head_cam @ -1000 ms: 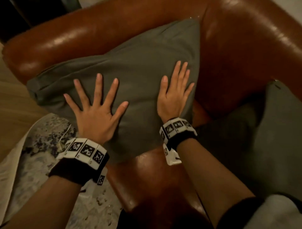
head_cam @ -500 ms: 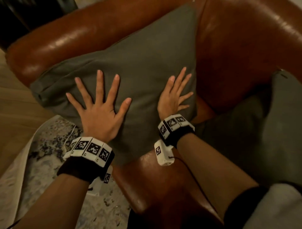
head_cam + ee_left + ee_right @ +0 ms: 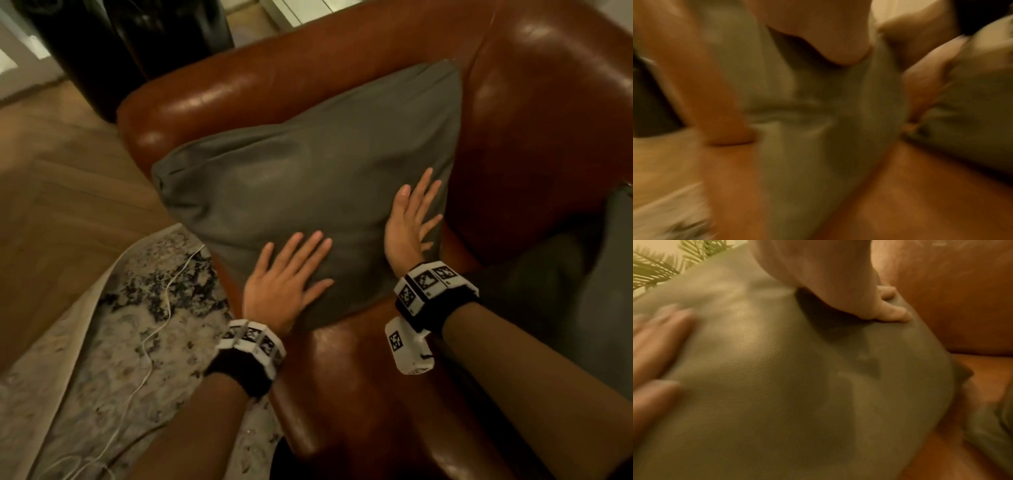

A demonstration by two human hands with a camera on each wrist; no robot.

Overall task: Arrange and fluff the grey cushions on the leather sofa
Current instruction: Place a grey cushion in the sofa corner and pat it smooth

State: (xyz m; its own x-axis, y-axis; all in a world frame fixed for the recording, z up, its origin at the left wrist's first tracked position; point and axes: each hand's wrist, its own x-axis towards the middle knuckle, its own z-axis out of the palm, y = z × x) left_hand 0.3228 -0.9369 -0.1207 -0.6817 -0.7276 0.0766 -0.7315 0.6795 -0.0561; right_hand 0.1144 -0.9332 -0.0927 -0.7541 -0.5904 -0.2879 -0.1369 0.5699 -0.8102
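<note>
A grey cushion (image 3: pixel 308 192) leans in the corner of the brown leather sofa (image 3: pixel 548 113), against its arm and back. My left hand (image 3: pixel 291 270) lies flat on the cushion's lower front, fingers straight and spread. My right hand (image 3: pixel 411 222) presses flat on the cushion's right edge with straight fingers. The right wrist view shows the cushion (image 3: pixel 797 378) close up, my right fingers (image 3: pixel 892 313) on its top right and my left hand (image 3: pixel 655 345) blurred at the left. The left wrist view is smeared by motion. A second grey cushion (image 3: pixel 582 274) lies on the seat at the right.
A patterned rug (image 3: pixel 102 342) with a white cable (image 3: pixel 154 329) across it lies on the wooden floor (image 3: pixel 61 192) left of the sofa. A dark piece of furniture (image 3: pixel 130 44) stands behind the sofa arm. Plant fronds (image 3: pixel 655 267) show beyond the cushion.
My left hand has slid down and to the right, toward the cushion's lower edge. My right hand has stayed flat at the cushion's right edge. The cushion now stands more upright in the corner.
</note>
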